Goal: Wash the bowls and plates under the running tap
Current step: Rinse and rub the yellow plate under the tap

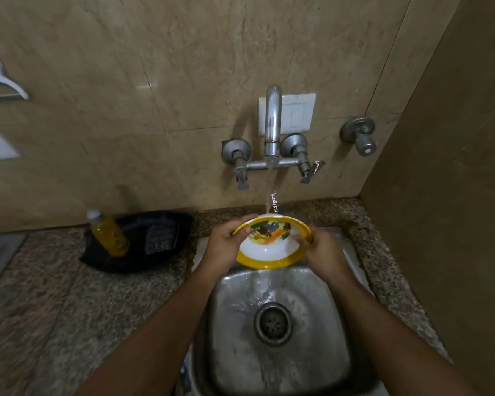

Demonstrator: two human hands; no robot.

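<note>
bowls: 1 (272, 247) | hands gripping: 2, left hand (225, 247), right hand (322, 252) | taps running: 1 (272, 124)

A bowl (272, 244) sits between the left hand (223, 247) and right hand (323, 252), above the sink (312, 352), below the wall tap (272, 124); left, against the counter's (55, 310) back edge, a tray (143, 241) carries a bottle (109, 232).

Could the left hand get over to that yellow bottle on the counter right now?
Probably not at once: the left hand grips the bowl under the tap. Once it lets go, nothing blocks the way to the bottle.
</note>
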